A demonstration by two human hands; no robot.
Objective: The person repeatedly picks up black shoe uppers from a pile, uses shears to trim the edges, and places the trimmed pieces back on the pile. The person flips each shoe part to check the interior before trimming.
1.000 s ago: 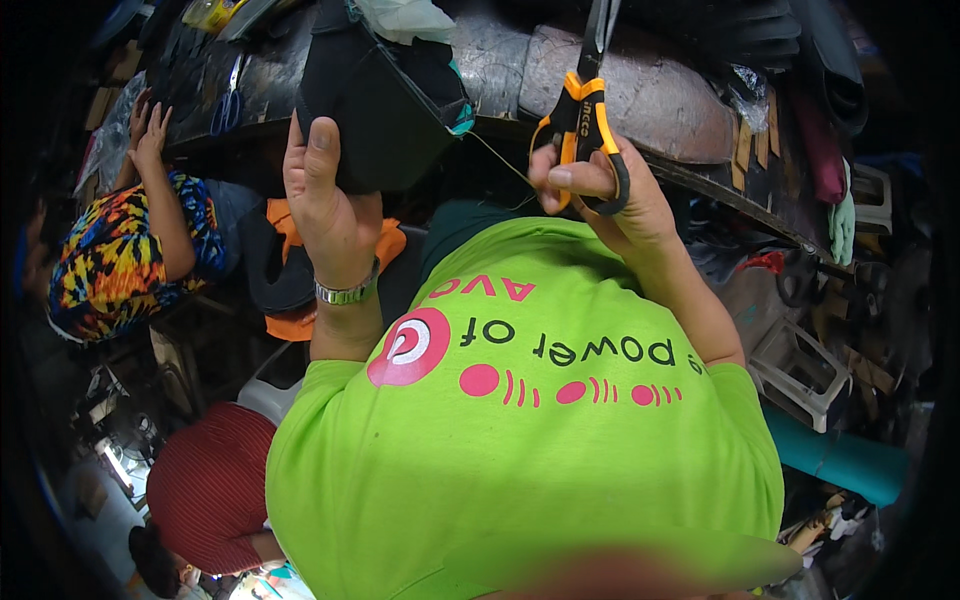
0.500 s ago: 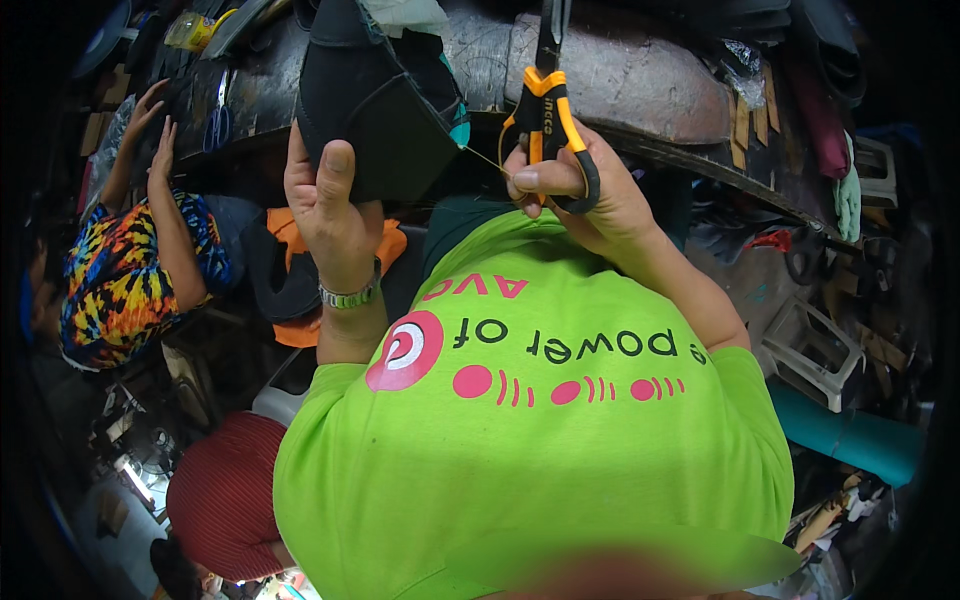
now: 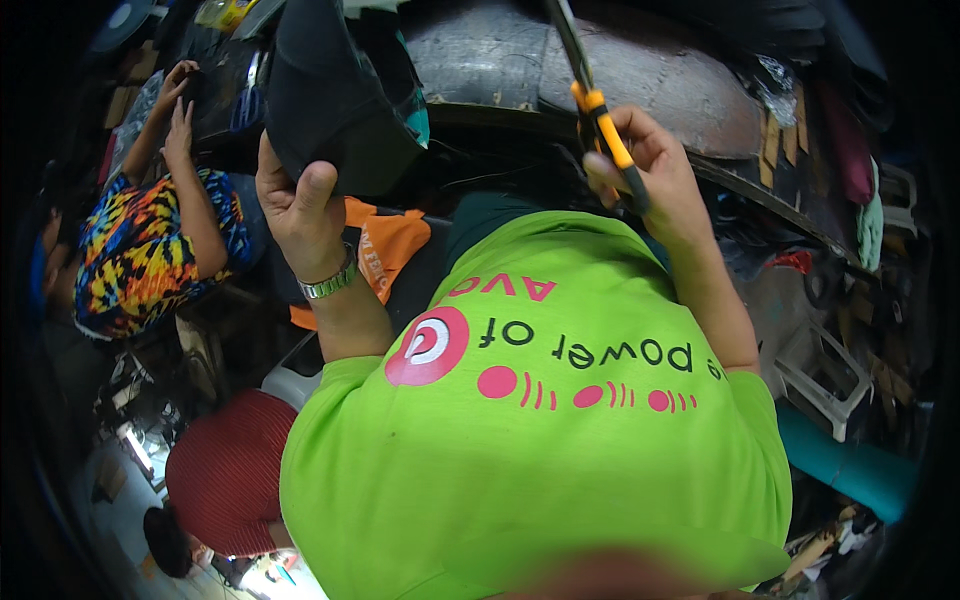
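Observation:
My left hand is closed around the lower edge of a black shoe upper, its thumb lying on the near face. The piece has a stitched seam, with teal lining showing along its right side. To the right, my right hand holds scissors with orange and black handles. Their blades point up and slightly left, apart from the shoe upper. Some of the fingers on the handles are blurred or hidden.
A worn, rounded bench runs across the top, with blue-handled scissors at left. Another person in a colourful shirt sits at left, and one in dark red is lower left. A pale plastic stool and teal roll lie right.
My hands have moved apart, the left going left with the shoe upper and the right going right with the scissors. The thread seen stretched between them is no longer visible there.

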